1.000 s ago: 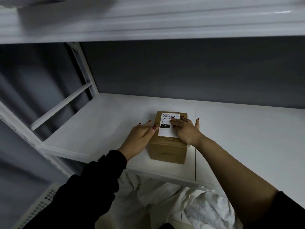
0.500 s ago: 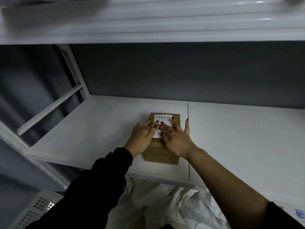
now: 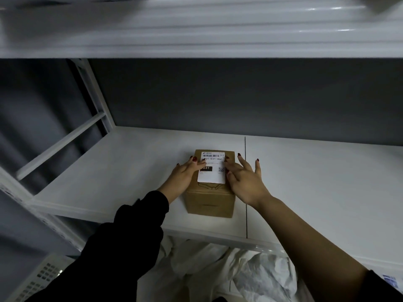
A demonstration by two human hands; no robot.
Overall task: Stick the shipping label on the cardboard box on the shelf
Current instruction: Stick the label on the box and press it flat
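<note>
A small brown cardboard box (image 3: 209, 201) stands on the white shelf (image 3: 122, 171), near its front edge. A white shipping label (image 3: 212, 171) with a barcode and black print lies flat on the box's top. My left hand (image 3: 185, 174) rests against the box's left side, its fingertips pressing on the label's left edge. My right hand (image 3: 244, 182) hovers by the box's right side with fingers spread, fingertips at the label's right edge. Neither hand grips anything.
A white shelf board (image 3: 196, 33) hangs overhead and a grey wall (image 3: 239, 101) closes the back. The shelf's white upright and crossbar (image 3: 65, 140) stand at the left. Crumpled white sheeting (image 3: 218, 269) lies below the shelf, and a white perforated crate (image 3: 37, 280) sits at the lower left.
My right hand has slid off the label's middle to the right edge and spread its fingers. More of the label shows now. My left hand stays at the left edge.
</note>
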